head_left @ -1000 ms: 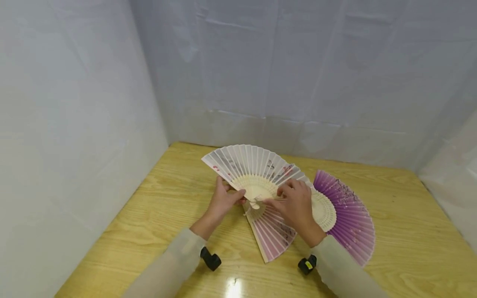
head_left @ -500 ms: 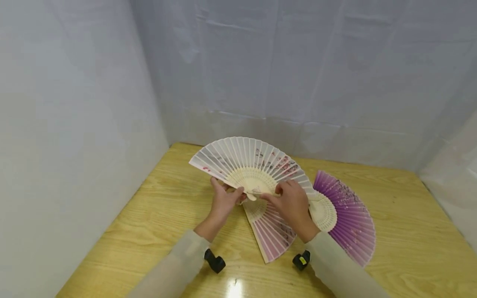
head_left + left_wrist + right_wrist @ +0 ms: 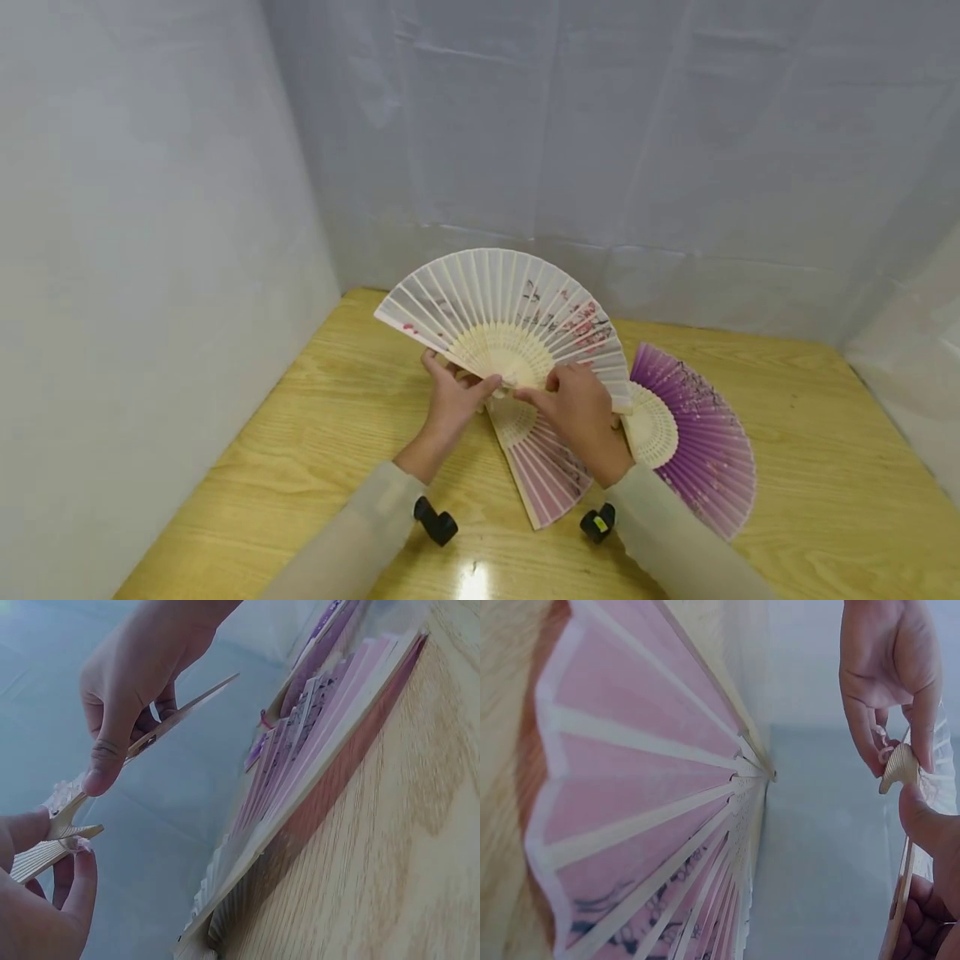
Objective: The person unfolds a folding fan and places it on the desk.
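A white folding fan (image 3: pixel 480 292) with red blossoms is spread wide and held up above the table. My left hand (image 3: pixel 448 404) pinches its left outer rib near the pivot, thumb in front and fingers behind. With the right hand (image 3: pixel 579 408) I grip its right outer rib, the thumb close to the pivot. In the right wrist view both hands meet around the ribbed pivot end (image 3: pixel 901 766), where a pale tassel cord shows. Below the white fan lies a pink folding fan (image 3: pixel 543 483), spread on the table and partly covered by it and my right hand.
A purple folding fan (image 3: pixel 712 442) lies spread to the right, its left part overlapped by the white one. The wooden table (image 3: pixel 300 433) meets a grey sheet wall (image 3: pixel 525 167) at the back and a white one (image 3: pixel 150 250) on the left.
Both hands have lifted the white fan up and slightly left, off the lower fans. It has spread wider, its right rib swinging downward. The pink and purple fans have stayed put.
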The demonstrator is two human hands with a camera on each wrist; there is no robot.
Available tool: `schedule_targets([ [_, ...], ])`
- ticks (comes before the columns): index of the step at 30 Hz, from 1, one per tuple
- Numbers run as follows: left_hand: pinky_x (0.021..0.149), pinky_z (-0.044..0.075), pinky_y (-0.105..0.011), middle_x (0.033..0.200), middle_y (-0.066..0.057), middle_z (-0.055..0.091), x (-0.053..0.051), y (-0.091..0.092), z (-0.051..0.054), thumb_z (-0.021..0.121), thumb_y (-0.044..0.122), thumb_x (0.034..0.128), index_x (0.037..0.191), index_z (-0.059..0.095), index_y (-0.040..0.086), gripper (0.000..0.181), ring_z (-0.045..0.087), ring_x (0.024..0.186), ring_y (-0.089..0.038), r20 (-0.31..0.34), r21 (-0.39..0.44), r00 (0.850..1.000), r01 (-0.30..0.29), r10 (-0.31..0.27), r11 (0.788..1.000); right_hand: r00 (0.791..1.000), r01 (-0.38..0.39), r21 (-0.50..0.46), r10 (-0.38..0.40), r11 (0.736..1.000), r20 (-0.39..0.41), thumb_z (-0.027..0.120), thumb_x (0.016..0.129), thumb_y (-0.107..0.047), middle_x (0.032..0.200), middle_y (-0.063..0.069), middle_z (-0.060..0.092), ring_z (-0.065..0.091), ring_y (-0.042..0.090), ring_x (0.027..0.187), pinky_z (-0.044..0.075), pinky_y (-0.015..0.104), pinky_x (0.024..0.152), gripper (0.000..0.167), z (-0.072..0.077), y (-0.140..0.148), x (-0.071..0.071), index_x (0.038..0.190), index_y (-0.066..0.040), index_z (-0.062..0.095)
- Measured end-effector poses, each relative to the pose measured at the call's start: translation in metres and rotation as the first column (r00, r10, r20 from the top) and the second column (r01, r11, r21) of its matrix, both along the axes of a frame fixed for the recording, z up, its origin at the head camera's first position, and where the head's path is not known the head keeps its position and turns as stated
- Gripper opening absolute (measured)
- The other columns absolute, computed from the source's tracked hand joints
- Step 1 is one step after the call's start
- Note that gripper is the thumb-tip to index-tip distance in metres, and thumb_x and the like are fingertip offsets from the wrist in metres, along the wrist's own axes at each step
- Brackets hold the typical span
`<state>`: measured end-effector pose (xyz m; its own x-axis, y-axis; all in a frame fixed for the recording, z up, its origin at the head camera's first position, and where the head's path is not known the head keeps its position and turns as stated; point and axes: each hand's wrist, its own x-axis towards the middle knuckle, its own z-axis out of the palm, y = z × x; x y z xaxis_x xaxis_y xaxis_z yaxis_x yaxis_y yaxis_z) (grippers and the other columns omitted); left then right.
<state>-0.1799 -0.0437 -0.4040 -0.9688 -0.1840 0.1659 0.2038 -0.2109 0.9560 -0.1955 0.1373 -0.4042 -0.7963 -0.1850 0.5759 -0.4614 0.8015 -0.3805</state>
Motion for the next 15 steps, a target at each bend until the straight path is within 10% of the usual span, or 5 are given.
schedule_targets([
  [15,0.067,0.059,-0.028,0.121,-0.025,0.048,-0.008,-0.018,0.004,0.065,-0.012,0.0861,0.141,0.003,0.017,0.088,0.064,0.086,-0.02,0.054,-0.025,0.997,0.062,-0.06,0.998,0.993,-0.114,0.075,0.117,0.991,-0.036,0.082,0.078,-0.016,0.073,0.0,0.055,0.051,0.017,0.065,0.045,0.032,0.056,0.021,0.0,0.002,0.012,0.077,-0.01,0.061],
])
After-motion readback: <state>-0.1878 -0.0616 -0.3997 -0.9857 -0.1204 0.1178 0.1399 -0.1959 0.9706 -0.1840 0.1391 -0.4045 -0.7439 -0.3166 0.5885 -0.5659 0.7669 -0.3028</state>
